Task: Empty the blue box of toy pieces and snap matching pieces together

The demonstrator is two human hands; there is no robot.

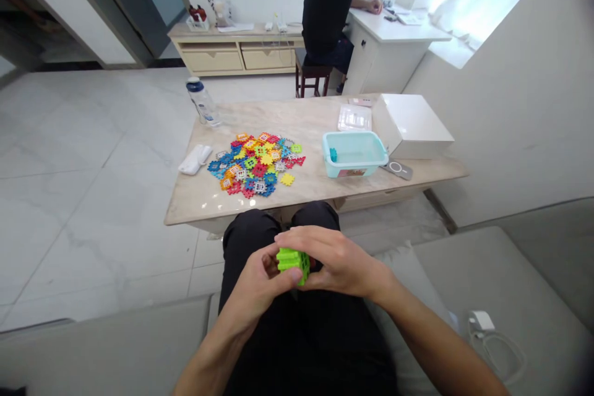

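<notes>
Above my lap, both hands are closed around a stack of green interlocking plastic tiles (290, 261) with notched edges. My left hand (260, 281) grips it from the left, its thumb on the near side. My right hand (338, 260) wraps it from the right, with fingers over the top. Part of the stack is hidden by the fingers. On the table ahead lies a heap of loose notched tiles (260, 164) in blue, orange, red, yellow, green and white. To its right stands a light teal plastic basket (355, 168) with a small teal piece (333, 154) inside.
The marble-look table (185, 204) also bears a water bottle (203, 104), a white pouch (195, 159), a white box (413, 124), a clear plastic case (354, 117) and a grey phone (399, 169). Behind it, a person (331, 6) sits on a stool at a white desk (390, 28).
</notes>
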